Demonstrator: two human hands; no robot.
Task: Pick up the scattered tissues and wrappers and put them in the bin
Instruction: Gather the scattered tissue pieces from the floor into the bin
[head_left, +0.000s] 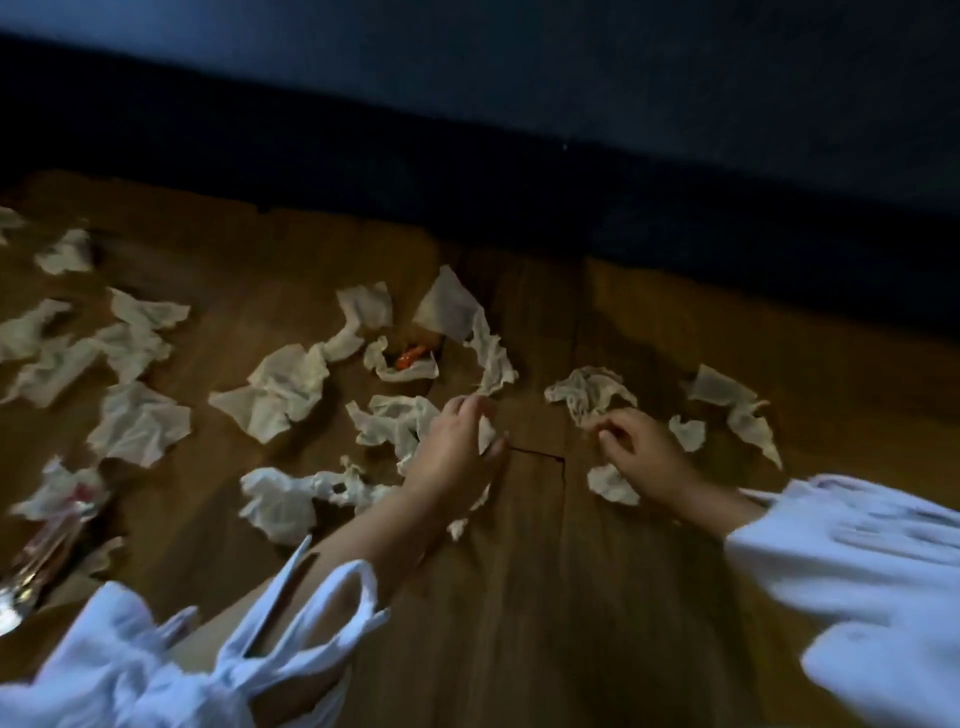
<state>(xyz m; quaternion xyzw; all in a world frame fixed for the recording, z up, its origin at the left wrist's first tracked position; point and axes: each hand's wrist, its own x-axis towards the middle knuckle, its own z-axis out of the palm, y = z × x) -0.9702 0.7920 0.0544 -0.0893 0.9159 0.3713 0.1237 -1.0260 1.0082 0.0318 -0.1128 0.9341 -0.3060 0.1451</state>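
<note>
Several crumpled white tissues lie scattered over the wooden floor (519, 597). My left hand (457, 447) is curled round a crumpled tissue (395, 423) at the centre. My right hand (636, 452) reaches down with curled fingertips pinching the near edge of another tissue (589, 389). An orange wrapper (410, 357) sits among tissues just beyond my left hand. A shiny red and silver wrapper (52, 525) lies at the far left. No bin is in view.
More tissues lie to the left (137, 423) and right (737, 410) of my hands. A dark wall or furniture base (519, 171) runs along the far edge of the floor. My loose white sleeves (857, 561) hang low over the floor.
</note>
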